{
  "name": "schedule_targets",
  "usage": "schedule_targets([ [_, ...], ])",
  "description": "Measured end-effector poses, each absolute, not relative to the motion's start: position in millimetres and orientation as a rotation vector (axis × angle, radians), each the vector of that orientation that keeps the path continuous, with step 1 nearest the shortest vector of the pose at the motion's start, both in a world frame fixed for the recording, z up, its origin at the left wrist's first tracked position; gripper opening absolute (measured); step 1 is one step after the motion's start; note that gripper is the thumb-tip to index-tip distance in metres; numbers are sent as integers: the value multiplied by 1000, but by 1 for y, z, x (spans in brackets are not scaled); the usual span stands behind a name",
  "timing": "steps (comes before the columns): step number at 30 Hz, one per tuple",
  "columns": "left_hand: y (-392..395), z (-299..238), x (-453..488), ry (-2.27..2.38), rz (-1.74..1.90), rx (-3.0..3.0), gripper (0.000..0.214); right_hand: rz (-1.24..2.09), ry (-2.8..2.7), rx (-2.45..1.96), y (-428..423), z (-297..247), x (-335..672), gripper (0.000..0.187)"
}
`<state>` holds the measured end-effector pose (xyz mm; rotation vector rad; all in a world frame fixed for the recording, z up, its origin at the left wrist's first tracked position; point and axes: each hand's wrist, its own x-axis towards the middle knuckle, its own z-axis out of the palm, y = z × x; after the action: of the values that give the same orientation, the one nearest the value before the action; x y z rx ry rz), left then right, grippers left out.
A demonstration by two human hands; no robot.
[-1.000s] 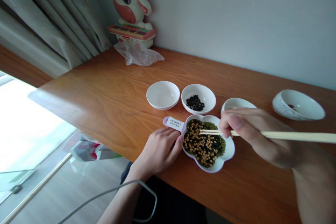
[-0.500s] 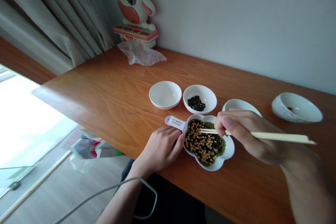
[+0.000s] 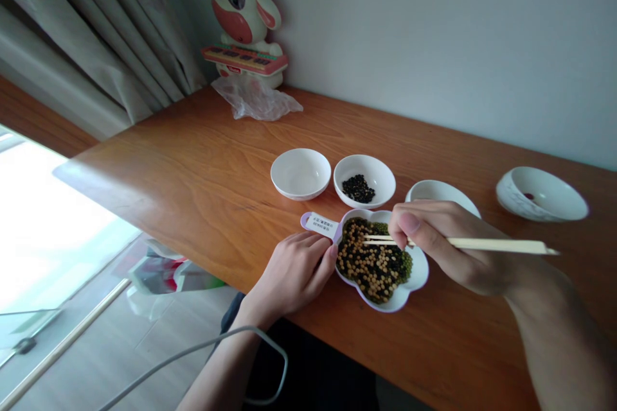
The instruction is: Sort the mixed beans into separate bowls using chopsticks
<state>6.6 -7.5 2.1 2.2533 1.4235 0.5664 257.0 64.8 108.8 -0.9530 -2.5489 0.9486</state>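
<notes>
A flower-shaped white dish with a lilac rim and a labelled handle (image 3: 418,276) stands near the table's front edge. Tan, black and green beans (image 3: 373,266) lie mixed in it. My left hand (image 3: 294,270) is closed at the dish's left rim, beside the handle; its fingertips are partly hidden. Held in my right hand (image 3: 443,241) is a pair of pale chopsticks (image 3: 501,244), with the tips down among the beans. Just behind the dish, a white bowl (image 3: 383,181) contains black beans (image 3: 358,189).
A white bowl (image 3: 301,173) is at the left of the row. Another bowl (image 3: 441,190) is partly hidden behind my right hand. Far right, a bowl (image 3: 544,194) has something small and reddish inside. A plastic bag (image 3: 258,99) and cow toy keyboard (image 3: 245,58) are at the back. A grey cable (image 3: 193,350) crosses my left forearm.
The whole view has shifted slightly. The rear end of the chopsticks has swung a little to the left, while the tips stay among the beans. My left hand keeps its place at the dish.
</notes>
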Motion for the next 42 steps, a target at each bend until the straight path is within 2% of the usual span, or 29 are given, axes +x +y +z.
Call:
schedule_targets([
  [11,-8,2,6,1421,550,2249,37,919,-2479,-941,66,99,262,42],
  [21,-7,3,6,1423,554,2235,36,890,-2293,-1053,66,124,297,47],
  [26,-7,1,6,1416,549,2223,36,915,-2423,-1049,66,120,284,51],
  [34,-8,1,6,1411,553,2215,36,939,-2507,-962,65,106,264,44],
  [42,-8,0,5,1412,548,2208,37,932,-2518,-942,65,108,258,45],
])
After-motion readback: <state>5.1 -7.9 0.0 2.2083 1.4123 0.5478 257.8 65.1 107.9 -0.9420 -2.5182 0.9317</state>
